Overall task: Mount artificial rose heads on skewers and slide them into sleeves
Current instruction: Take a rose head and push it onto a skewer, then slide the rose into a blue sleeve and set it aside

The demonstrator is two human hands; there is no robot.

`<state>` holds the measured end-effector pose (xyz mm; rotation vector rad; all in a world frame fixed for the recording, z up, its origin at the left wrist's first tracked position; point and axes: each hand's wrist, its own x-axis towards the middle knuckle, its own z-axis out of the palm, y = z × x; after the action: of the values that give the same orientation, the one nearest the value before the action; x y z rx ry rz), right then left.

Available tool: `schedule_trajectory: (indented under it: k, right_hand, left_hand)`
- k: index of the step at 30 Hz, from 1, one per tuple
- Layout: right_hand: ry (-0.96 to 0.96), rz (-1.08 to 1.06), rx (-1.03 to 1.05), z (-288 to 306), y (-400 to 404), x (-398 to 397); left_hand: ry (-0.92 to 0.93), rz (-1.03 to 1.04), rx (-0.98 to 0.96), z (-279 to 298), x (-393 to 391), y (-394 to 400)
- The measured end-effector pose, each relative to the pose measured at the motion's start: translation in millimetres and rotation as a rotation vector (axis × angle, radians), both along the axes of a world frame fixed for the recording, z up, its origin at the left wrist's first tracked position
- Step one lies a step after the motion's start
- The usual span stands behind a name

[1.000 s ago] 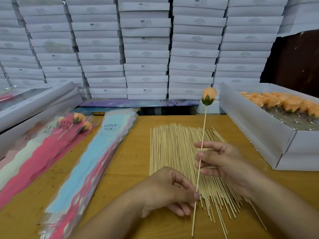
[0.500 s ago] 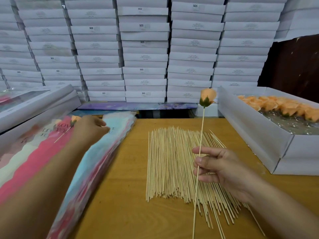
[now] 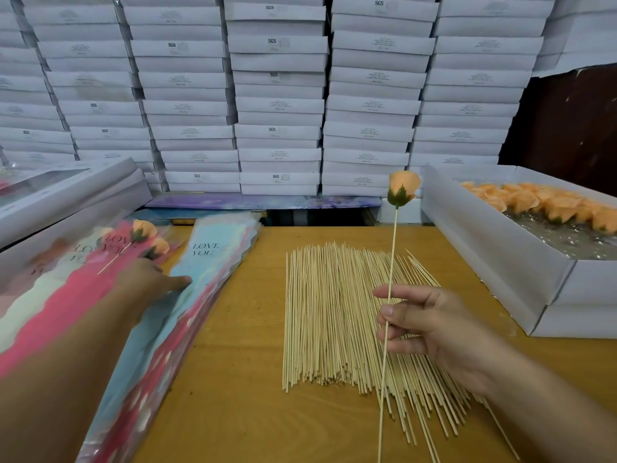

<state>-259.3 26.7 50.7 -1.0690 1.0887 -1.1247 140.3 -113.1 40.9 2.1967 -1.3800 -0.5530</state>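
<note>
The mounted rose, a peach artificial head on a thin bamboo skewer, stands nearly upright above the wooden surface. It looks feather-light and top-heavy: the stick is stiff but slender enough to snap or bow, and the soft petals would crush if squeezed. The sensible place to hold it is mid-shaft, clear of the bloom, and that is where it sits now. The right hand pinches the skewer between thumb and curled fingers about halfway down, with the head well above the hand and the tail end running out of the bottom of the view.

The left hand reaches over to the stack of printed "LOVE YOU" sleeves, fingers extended flat on the top blue one, holding nothing that I can see. These sleeves look thin, slick and floppy, so peeling off just one should take a light rub at the edge.

Beneath the held rose lies a spread of loose skewers. To the right is a white box of rose heads, and beside the left hand lie finished sleeved roses.
</note>
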Motion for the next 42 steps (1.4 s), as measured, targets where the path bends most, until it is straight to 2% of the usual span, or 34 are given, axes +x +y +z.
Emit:
schedule_trajectory:
  k: [5, 8, 14, 23, 28, 34, 39, 42]
  right_hand:
    - [0.003, -0.002, 0.002, 0, 0, 1]
    - [0.007, -0.004, 0.003, 1, 0, 0]
    - [0.01, 0.001, 0.007, 1, 1, 1]
    - [0.009, 0.034, 0.007, 2, 2, 2]
    - [0.007, 0.05, 0.021, 1, 1, 2]
    - [0.008, 0.098, 0.058, 2, 3, 4]
    - [-0.029, 0.109, 0.085, 4, 3, 3]
    - [-0.076, 0.137, 0.108, 5, 3, 3]
  left_hand:
    - [-0.055, 0.019, -0.143, -8, 8, -5]
    - [-0.156, -0.022, -0.163, -8, 9, -4]
    - [-0.15, 0.011, -0.186, -9, 6, 0]
    - [0.173, -0.072, -0.161, 7, 2, 3]
    - [0.509, -0.121, -0.107, 25, -16, 10]
    - [0.937, -0.264, -0.045, 40, -73, 39]
    - [1.137, -0.395, -0.039, 37, -135, 82]
    - [1.164, -0.469, -0.023, 28, -166, 105]
